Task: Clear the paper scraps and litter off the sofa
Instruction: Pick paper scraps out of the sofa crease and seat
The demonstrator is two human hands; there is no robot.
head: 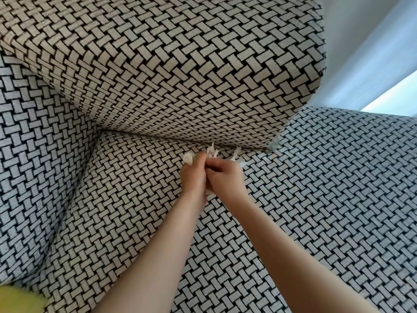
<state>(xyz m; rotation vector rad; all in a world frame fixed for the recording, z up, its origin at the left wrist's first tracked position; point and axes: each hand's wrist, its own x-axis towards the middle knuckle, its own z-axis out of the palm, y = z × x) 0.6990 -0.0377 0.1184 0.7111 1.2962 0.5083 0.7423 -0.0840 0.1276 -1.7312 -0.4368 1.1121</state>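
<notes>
White paper scraps [212, 152] lie bunched on the sofa seat [126, 199], close to the crease under the back cushion [169, 71]. My left hand [193, 177] and my right hand [225, 179] are pressed together over them, fingers curled round crumpled paper. A wad of paper [187, 158] sticks out beyond my left fingers. More torn strips [237, 154] poke out past my right hand. The paper inside both palms is mostly hidden.
The sofa has a black and beige woven-pattern cover, with an armrest [27, 132] at the left and more seat [338, 177] at the right. A pale curtain [365, 53] hangs behind. Something yellow [18, 299] shows at the bottom left corner.
</notes>
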